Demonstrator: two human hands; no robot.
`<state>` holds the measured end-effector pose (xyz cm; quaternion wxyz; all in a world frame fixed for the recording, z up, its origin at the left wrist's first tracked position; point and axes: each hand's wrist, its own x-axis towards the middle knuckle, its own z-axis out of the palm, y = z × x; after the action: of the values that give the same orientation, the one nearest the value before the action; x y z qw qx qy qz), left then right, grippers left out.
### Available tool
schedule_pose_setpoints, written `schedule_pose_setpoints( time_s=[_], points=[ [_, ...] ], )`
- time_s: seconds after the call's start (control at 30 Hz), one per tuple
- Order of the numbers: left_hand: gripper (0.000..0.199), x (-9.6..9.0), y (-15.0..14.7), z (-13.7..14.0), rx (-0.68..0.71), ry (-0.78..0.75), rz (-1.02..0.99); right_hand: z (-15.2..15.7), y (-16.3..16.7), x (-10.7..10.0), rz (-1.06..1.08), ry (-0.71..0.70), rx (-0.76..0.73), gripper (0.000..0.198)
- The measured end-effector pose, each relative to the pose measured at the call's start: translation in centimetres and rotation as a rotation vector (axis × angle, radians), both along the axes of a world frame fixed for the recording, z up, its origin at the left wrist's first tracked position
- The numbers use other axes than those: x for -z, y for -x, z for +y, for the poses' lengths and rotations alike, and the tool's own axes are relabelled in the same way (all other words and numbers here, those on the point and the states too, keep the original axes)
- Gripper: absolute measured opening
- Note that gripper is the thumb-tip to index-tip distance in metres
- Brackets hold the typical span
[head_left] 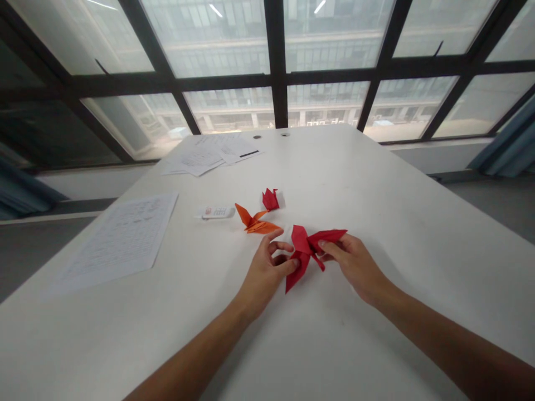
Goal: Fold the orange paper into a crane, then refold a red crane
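Between my two hands is a red origami crane (301, 241) with its wings spread, just above the white table. My left hand (267, 268) pinches its lower-left wing between thumb and fingers, the other fingers curled. On the other side, my right hand (355, 259) grips the right wing, thumb on top and fingers partly hidden beneath. A narrow folded point sticks out toward me between the hands. Just beyond my left fingertips lies an orange origami crane (254, 223). A smaller red origami crane (271, 199) stands a little farther back.
A white remote control (217, 212) lies left of the orange crane. One printed sheet (125, 239) rests on the left of the white table (355, 172), and several more papers (209, 153) overlap at the far left. Large windows (326, 100) stand behind the table's far edge.
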<state>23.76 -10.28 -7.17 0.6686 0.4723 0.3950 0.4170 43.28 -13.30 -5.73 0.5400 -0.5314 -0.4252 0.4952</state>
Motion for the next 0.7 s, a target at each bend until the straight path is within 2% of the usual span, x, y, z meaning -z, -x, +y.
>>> schedule_pose_setpoints(
  time_s=[0.23, 0.4, 0.47, 0.57, 0.7],
  points=[
    [0.057, -0.5, -0.1, -0.2, -0.004, -0.038, 0.059, 0.5, -0.9, 0.2, -0.036, 0.003, 0.059, 0.017],
    [0.044, -0.6, -0.1, -0.2, -0.001, -0.043, 0.034, 0.4, -0.7, 0.2, -0.058, -0.006, 0.013, 0.021],
    [0.038, -0.7, -0.2, -0.1, 0.007, 0.002, -0.026, 0.2, -0.6, 0.1, -0.045, -0.019, -0.049, 0.026],
    [0.035, -0.8, 0.0, 0.3, -0.005, 0.15, -0.146, -0.2, -0.4, -0.2, -0.059, -0.082, -0.162, 0.03],
    [0.025, -1.1, 0.4, 0.9, 0.035, 0.272, -0.196, -0.8, -0.4, -0.4, -0.257, -0.186, -0.207, 0.028]
  ],
)
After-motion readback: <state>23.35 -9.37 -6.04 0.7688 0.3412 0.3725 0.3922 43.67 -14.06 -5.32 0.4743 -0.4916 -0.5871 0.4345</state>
